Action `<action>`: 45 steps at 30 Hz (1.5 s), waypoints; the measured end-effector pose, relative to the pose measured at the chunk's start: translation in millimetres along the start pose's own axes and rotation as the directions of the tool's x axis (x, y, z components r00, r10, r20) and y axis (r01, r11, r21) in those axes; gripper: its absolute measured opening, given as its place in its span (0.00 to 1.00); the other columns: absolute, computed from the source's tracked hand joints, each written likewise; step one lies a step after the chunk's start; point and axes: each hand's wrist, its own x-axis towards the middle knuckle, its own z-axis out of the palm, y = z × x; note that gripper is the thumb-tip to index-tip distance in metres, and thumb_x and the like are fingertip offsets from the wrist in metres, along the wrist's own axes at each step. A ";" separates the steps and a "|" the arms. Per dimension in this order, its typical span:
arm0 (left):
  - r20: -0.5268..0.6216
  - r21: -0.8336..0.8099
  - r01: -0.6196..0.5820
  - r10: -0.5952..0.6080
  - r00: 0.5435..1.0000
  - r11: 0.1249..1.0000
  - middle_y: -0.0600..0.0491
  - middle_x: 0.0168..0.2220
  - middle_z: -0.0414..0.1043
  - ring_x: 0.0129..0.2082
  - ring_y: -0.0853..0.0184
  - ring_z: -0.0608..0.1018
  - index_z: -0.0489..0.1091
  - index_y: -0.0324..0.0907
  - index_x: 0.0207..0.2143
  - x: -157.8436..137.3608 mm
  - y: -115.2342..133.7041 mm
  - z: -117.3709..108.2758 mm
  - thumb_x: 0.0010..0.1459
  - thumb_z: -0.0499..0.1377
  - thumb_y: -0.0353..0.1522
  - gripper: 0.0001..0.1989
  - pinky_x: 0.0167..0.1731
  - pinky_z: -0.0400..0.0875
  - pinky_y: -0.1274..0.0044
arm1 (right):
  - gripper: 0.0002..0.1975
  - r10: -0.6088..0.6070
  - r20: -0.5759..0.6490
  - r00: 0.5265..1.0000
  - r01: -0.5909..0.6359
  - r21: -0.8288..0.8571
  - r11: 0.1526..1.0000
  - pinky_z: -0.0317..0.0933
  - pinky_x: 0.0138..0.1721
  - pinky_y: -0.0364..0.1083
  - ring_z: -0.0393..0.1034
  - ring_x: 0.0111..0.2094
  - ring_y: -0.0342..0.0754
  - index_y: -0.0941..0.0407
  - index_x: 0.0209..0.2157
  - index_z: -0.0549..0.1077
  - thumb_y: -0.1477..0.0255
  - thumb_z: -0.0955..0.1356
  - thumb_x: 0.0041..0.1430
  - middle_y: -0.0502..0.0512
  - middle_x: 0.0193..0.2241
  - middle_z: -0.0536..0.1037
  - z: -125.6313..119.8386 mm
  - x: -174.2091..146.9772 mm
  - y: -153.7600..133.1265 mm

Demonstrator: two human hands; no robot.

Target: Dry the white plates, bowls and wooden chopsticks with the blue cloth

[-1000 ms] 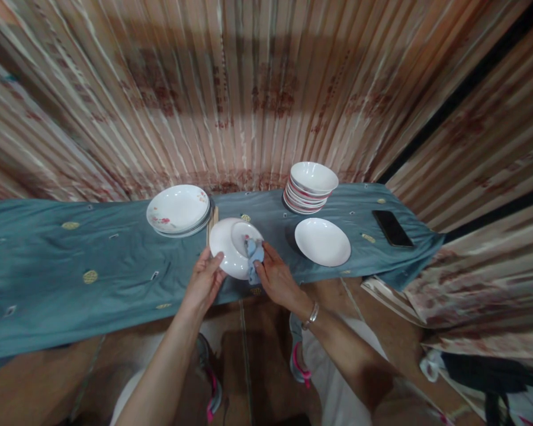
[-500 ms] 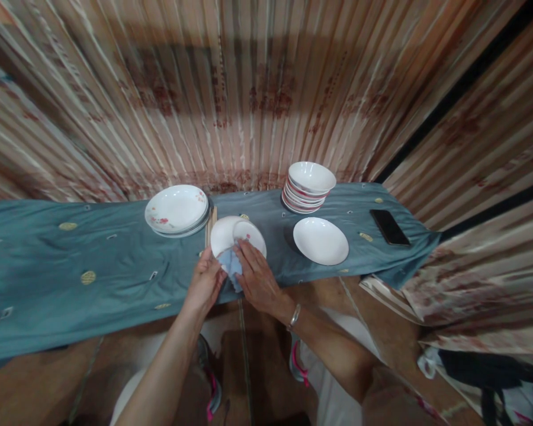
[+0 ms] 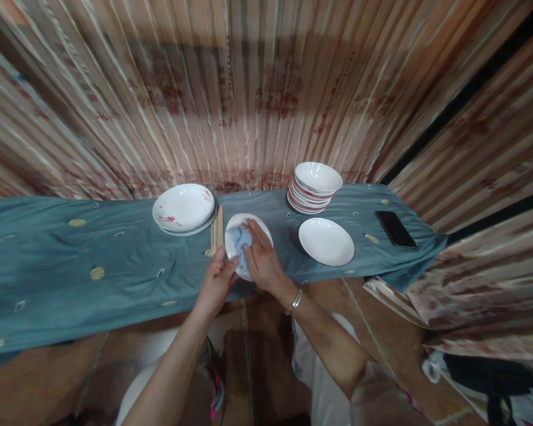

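Above the front part of the cloth-covered table, my left hand (image 3: 217,275) grips the lower left edge of a small white dish (image 3: 231,248), thumb on its rim. My right hand (image 3: 264,263) presses a crumpled light blue cloth (image 3: 242,239) against the inside of the dish, fingers spread over the cloth and dish. Much of the dish is hidden by the hand and cloth. Just left of it lies a bundle of wooden chopsticks (image 3: 217,228). Further left, white plates (image 3: 184,207) with red flowers are stacked.
To the right sits a shallow white bowl (image 3: 326,242). Behind it rises a stack of several white bowls (image 3: 317,177) with red bands. A black phone (image 3: 395,228) lies near the right end of the green tablecloth (image 3: 128,254). A pleated curtain (image 3: 257,89) hangs behind.
The cloth has moved up from the dish's lower edge into its middle, with my right hand on it. The dish has turned and now looks rounder. The whole view has shifted slightly.
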 end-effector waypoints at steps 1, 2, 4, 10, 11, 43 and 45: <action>0.003 0.008 0.002 -0.002 1.000 1.000 0.55 0.37 0.76 0.28 0.73 0.74 0.70 0.44 0.42 -0.1 -0.2 0.0 0.44 0.68 0.37 0.22 0.28 0.68 0.83 | 0.24 0.014 -0.013 1.000 -0.014 0.006 1.000 0.46 0.65 0.54 0.44 0.66 0.49 0.66 0.61 0.56 0.69 0.53 0.67 0.68 0.63 0.56 0.4 2.1 1.1; 0.001 0.016 0.003 -0.003 1.000 1.000 0.55 0.36 0.76 0.27 0.73 0.74 0.70 0.44 0.43 -0.1 -0.4 0.0 0.44 0.68 0.37 0.22 0.27 0.68 0.84 | 0.24 0.028 -0.025 0.999 -0.028 0.010 1.000 0.47 0.65 0.54 0.45 0.66 0.49 0.66 0.61 0.56 0.69 0.53 0.67 0.68 0.62 0.57 0.9 4.1 2.2; -0.006 0.030 0.005 -0.005 1.000 1.000 0.56 0.35 0.76 0.26 0.74 0.73 0.69 0.44 0.43 -0.3 -0.6 0.1 0.44 0.68 0.37 0.22 0.26 0.67 0.84 | 0.24 0.059 -0.041 0.997 -0.058 0.016 0.998 0.47 0.65 0.55 0.46 0.66 0.50 0.66 0.61 0.56 0.68 0.53 0.68 0.69 0.62 0.58 2.3 7.6 4.7; -0.009 0.040 0.014 -0.014 1.000 0.999 0.54 0.35 0.76 0.28 0.72 0.74 0.69 0.44 0.43 -1.6 -1.2 0.0 0.44 0.68 0.37 0.23 0.27 0.69 0.82 | 0.23 0.113 -0.068 0.991 -0.110 0.052 0.993 0.49 0.64 0.58 0.52 0.64 0.52 0.62 0.59 0.60 0.68 0.53 0.68 0.67 0.59 0.63 6.4 15.6 15.6; -0.011 0.040 0.015 -0.015 1.000 0.999 0.54 0.36 0.76 0.28 0.71 0.74 0.69 0.43 0.43 -1.7 -1.6 -0.3 0.44 0.68 0.37 0.23 0.27 0.69 0.82 | 0.22 0.125 -0.069 0.990 -0.121 0.062 0.991 0.50 0.63 0.58 0.53 0.63 0.53 0.62 0.58 0.61 0.68 0.53 0.68 0.67 0.59 0.64 7.0 16.7 17.8; -0.117 -0.160 0.025 -0.044 0.992 0.987 0.54 0.35 0.77 0.30 0.71 0.77 0.71 0.43 0.43 9.5 -2.3 -15.3 0.44 0.68 0.32 0.21 0.34 0.74 0.79 | 0.26 0.492 -0.100 0.865 -0.462 0.224 0.858 0.56 0.58 0.55 0.63 0.56 0.52 0.61 0.56 0.62 0.59 0.52 0.67 0.67 0.53 0.70 29.2 -34.6 42.0; -0.110 -0.172 0.021 -0.040 0.993 0.985 0.53 0.37 0.77 0.32 0.71 0.78 0.71 0.42 0.43 10.5 -2.5 -16.2 0.44 0.68 0.32 0.21 0.35 0.74 0.79 | 0.28 0.475 -0.091 0.875 -0.452 0.195 0.870 0.51 0.62 0.56 0.55 0.62 0.52 0.62 0.60 0.58 0.59 0.52 0.67 0.68 0.59 0.63 29.8 -42.3 35.9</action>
